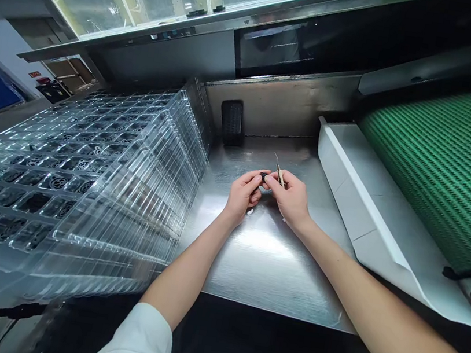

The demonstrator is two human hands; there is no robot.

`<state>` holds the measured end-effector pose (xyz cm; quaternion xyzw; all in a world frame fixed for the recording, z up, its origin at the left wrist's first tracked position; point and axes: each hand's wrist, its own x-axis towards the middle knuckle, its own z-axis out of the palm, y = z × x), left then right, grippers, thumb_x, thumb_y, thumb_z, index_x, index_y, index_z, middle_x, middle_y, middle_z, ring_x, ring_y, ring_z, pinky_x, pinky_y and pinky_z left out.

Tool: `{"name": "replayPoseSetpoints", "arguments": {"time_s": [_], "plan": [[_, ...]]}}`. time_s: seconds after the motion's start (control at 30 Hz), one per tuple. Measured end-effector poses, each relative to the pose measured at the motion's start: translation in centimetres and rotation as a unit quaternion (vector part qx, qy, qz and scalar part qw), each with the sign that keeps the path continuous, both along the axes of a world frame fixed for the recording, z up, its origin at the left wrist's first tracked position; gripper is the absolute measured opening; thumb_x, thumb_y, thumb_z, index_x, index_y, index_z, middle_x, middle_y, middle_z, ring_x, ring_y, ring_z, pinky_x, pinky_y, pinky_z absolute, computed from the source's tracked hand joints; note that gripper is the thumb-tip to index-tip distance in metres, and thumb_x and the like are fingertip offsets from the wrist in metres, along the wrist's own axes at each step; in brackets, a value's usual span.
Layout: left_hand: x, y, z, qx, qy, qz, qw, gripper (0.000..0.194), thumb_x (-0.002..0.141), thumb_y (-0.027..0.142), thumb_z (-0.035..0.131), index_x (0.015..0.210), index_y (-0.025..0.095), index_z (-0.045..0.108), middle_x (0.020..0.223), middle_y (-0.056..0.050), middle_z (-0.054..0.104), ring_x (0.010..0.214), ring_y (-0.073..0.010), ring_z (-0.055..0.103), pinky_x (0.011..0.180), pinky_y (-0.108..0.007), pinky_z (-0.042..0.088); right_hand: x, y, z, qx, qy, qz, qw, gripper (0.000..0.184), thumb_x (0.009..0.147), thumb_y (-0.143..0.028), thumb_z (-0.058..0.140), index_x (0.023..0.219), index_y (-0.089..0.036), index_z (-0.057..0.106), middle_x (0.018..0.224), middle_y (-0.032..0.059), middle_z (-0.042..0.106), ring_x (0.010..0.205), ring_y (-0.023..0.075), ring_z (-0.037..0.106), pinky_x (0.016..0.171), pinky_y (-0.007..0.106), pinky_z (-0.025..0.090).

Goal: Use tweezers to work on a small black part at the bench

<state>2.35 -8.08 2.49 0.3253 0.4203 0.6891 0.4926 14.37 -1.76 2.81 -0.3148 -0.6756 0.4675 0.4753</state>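
Observation:
A small black part (pixel 263 176) is pinched between the fingers of my left hand (pixel 242 194), above the metal work surface (pixel 250 260). My right hand (pixel 292 199) meets it from the other side, its thumb and fingertip at the part. A thin tool with a pale handle and a fine pointed metal tip (pixel 280 172) is also gripped in my right hand, its point slanting up and away from me. The black part's exact kind is too small to make out. Small white bits show just below my hands.
Stacked clear plastic trays (pixel 137 186) with black parts in their pockets stand on the left. A white chute (pixel 359 200) and a green mesh conveyor belt (pixel 448 159) lie to the right. At the back are a black holder (pixel 231 120) and a dark screen (pixel 275 48).

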Motion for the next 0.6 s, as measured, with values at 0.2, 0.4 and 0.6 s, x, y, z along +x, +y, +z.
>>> {"name": "replayPoseSetpoints", "arguments": {"time_s": [0.2,0.4,0.6], "plan": [[-0.10,-0.17,0.37,-0.003,-0.039,-0.027,0.999,0.041,0.079,0.041,0.082,0.109,0.016,0.069,0.079,0.002,0.059,0.046,-0.0026,0.035,0.040,-0.018,0.016,0.15,0.00,-0.22,0.035,-0.019,0.005,0.999,0.031,0.088,-0.049,0.062,0.077,-0.021,0.066,0.074,0.0015,0.066,0.066,0.0167,0.050,0.064,0.030,0.037],[0.13,-0.15,0.17,0.007,-0.029,-0.027,0.999,0.051,0.078,0.042,0.079,0.120,0.016,0.068,0.073,0.003,0.059,0.043,-0.0036,0.034,0.041,-0.019,0.014,0.40,-0.06,-0.14,0.055,-0.063,-0.015,0.996,0.035,0.085,-0.055,0.060,0.074,-0.022,0.065,0.071,0.0021,0.063,0.065,0.0184,0.051,0.065,0.032,0.038],[-0.08,-0.28,0.20,0.017,-0.046,-0.039,0.998,0.053,0.079,0.043,0.077,0.120,0.011,0.072,0.071,0.002,0.056,0.044,-0.0029,0.029,0.044,-0.022,0.013,0.36,0.21,0.64,0.035,-0.140,-0.051,0.988,0.041,0.071,-0.066,0.061,0.075,-0.027,0.069,0.068,0.0064,0.063,0.061,0.0244,0.053,0.060,0.039,0.038]]}}
